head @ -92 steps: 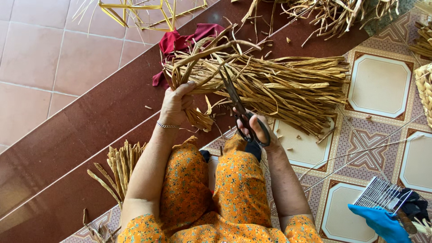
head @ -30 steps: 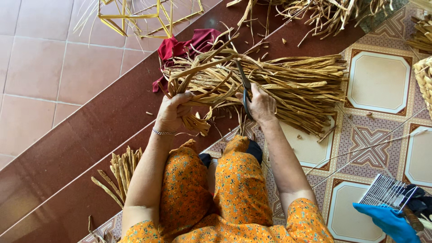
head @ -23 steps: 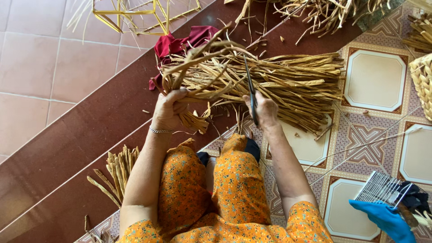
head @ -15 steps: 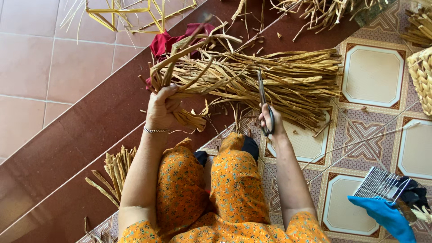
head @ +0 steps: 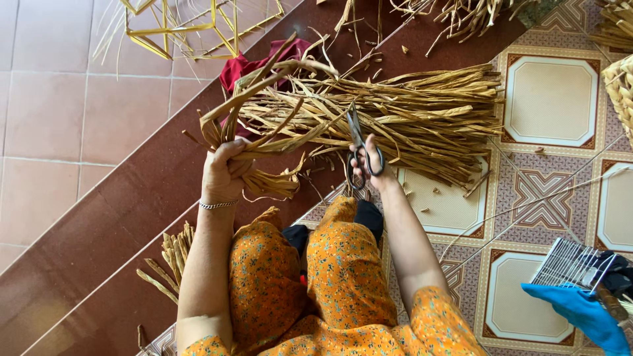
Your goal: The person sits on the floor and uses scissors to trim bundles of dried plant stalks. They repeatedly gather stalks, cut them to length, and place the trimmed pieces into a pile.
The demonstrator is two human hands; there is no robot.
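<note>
Dried straw bundle (head: 369,118): light, stiff, brittle; best gripped at its gathered end, where left hand (head: 224,173) is clenched. Right hand (head: 372,168) closed through scissors (head: 359,148) handles.

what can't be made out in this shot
Head view:
- Scissors: blade tips hidden among the dried strands.
- Left hand: fingertips hidden, curled round the strands.
- Red cloth: mostly covered by strands.
- Blue glove: its wearer is cut off by the frame's edge.
</note>
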